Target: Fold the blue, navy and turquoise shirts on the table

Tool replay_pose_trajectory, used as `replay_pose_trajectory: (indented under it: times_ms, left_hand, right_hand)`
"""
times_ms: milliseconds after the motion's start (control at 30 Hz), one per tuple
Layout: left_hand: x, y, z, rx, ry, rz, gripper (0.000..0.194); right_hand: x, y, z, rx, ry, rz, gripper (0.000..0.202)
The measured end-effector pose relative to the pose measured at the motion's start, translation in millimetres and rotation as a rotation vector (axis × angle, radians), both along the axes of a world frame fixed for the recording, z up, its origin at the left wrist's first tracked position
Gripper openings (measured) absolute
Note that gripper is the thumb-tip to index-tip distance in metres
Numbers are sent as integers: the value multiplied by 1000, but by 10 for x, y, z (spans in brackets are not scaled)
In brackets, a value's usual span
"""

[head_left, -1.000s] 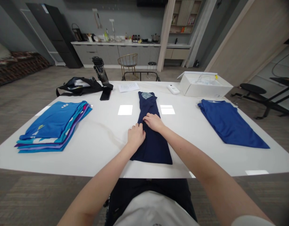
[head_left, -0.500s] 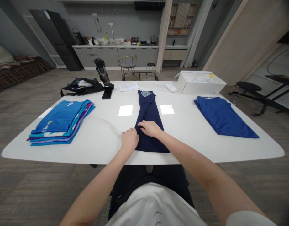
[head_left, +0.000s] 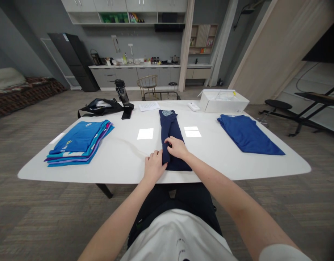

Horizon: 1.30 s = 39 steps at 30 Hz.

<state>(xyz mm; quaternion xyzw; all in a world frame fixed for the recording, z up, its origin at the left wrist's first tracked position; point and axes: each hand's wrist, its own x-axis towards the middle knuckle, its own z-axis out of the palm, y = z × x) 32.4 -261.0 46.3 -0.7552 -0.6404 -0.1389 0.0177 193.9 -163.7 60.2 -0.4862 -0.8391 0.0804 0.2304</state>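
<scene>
A dark navy shirt (head_left: 172,127), folded into a long narrow strip, lies in the middle of the white table (head_left: 123,170). A grey patterned patch shows at its far end. My right hand (head_left: 176,148) pinches the cloth near the middle of the strip. At the near left edge, my left hand (head_left: 154,166) has its fingers closed over the side of the same shirt, where a turned-over flap runs along the left. Its fingertips are partly hidden by the fabric.
To the left is a stack of folded blue and purple shirts (head_left: 78,141). A blue folded shirt (head_left: 250,134) lies at right. Along the back are a black bag (head_left: 101,107), a phone (head_left: 126,112), a bottle (head_left: 121,91), a paper sheet (head_left: 149,106) and a white box (head_left: 224,101).
The left side of the navy shirt has been turned inward, narrowing the near part. Both hands shifted slightly rightward with the cloth. My head view has tilted up a little.
</scene>
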Motion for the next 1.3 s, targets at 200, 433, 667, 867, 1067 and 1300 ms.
replay_pose_trajectory:
  times_ms: [200,433,667,867,1067,1300]
  left_hand:
    - [-66,29,-44,89,-108,-38,28]
    - [14,-114,-39,72,43,-92,31]
    - [32,-287,-183,78,63,-227,27]
    - [29,-320,-243,49,77,-342,29]
    - [-50,-345,-121,22,75,-420,29]
    - [-266,-237,-73,-96,-80,-563,34]
  right_hand:
    - [195,-220,-143,56,19,77,34]
    - [422,-682,-277,164,-168,60,31]
    - [757,-901,-379,213,-220,24,27]
    - [810,-961,-396,84,-282,28,19]
    - [807,-1059,-299,89,-265,99,20]
    - [939,-1126,-293,31,-166,143,25]
